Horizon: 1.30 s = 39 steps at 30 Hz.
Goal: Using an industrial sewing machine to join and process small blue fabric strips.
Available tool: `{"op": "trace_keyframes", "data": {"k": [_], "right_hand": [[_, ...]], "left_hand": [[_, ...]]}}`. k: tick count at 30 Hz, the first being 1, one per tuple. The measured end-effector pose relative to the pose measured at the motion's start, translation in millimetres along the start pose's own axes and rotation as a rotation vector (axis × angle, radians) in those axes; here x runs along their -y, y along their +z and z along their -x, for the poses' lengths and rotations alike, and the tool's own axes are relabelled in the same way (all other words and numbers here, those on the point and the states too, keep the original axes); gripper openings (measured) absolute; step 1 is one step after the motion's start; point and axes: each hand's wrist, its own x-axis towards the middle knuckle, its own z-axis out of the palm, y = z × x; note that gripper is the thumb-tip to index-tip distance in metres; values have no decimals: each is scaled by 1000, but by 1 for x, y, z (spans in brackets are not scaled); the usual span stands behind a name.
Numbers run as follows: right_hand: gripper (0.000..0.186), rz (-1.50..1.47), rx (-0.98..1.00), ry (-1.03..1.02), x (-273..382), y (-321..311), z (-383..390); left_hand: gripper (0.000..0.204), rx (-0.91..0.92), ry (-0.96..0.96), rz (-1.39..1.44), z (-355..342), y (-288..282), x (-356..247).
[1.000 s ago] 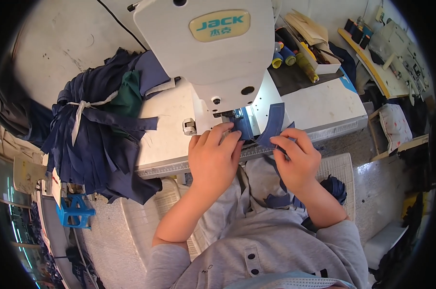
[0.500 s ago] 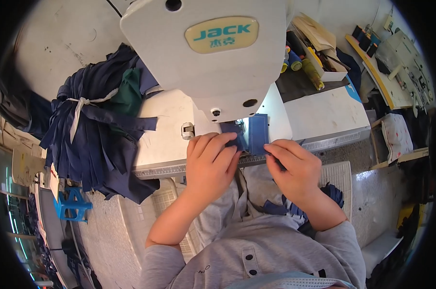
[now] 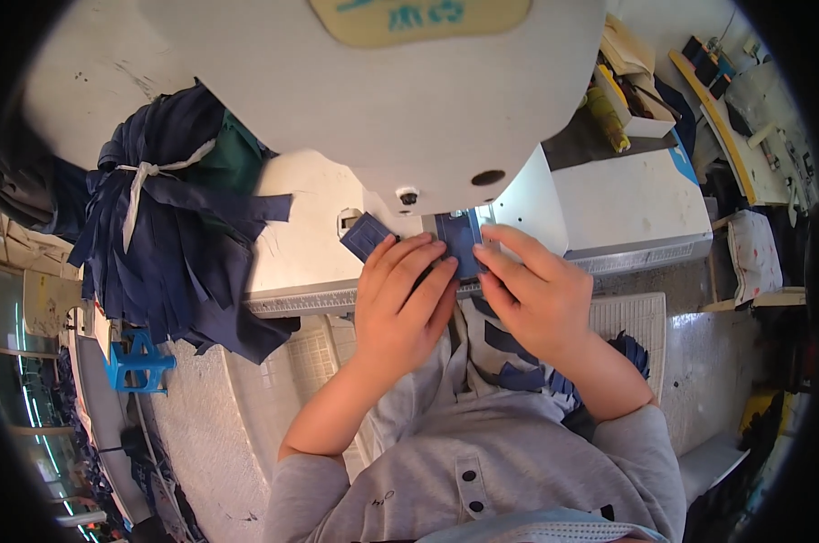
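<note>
Under the white sewing machine (image 3: 409, 118) lies a navy fabric piece (image 3: 458, 242), flat on the lit sewing bed. My left hand (image 3: 402, 294) presses its fingertips on the left side of the cloth, fingers close together. A folded navy end with stitch lines (image 3: 368, 237) sticks out left of those fingers. My right hand (image 3: 541, 290) grips the cloth's right edge between thumb and fingers, near the needle area. The machine head hides the needle, and my fingers cover part of the cloth.
A big bundle of navy fabric strips (image 3: 169, 235), tied with a white band, hangs over the table's left side. A ruler strip (image 3: 305, 302) runs along the front edge. At the back right are a tool box (image 3: 640, 113) and a yellow thread cone (image 3: 608, 118). Navy scraps (image 3: 522, 376) lie on my lap.
The machine head looms larger as my view has shifted forward. My right fingers have moved up along the cloth's edge. A stitched end now shows left of my left fingers.
</note>
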Motion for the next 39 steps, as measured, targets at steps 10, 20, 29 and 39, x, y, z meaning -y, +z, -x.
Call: {"op": "trace_keyframes", "data": {"k": [10, 20, 29, 39], "right_hand": [[28, -10, -38, -119, -9, 3, 2], [25, -17, -39, -104, -11, 2, -1], [23, -5, -32, -89, -10, 1, -1], [25, -17, -39, -90, -9, 0, -3]], "left_hand": [[27, -87, -19, 2, 0, 5, 0], [29, -114, -9, -7, 1, 9, 1], [28, -124, -24, -11, 0, 9, 0], [27, -125, -37, -12, 0, 10, 0]]}}
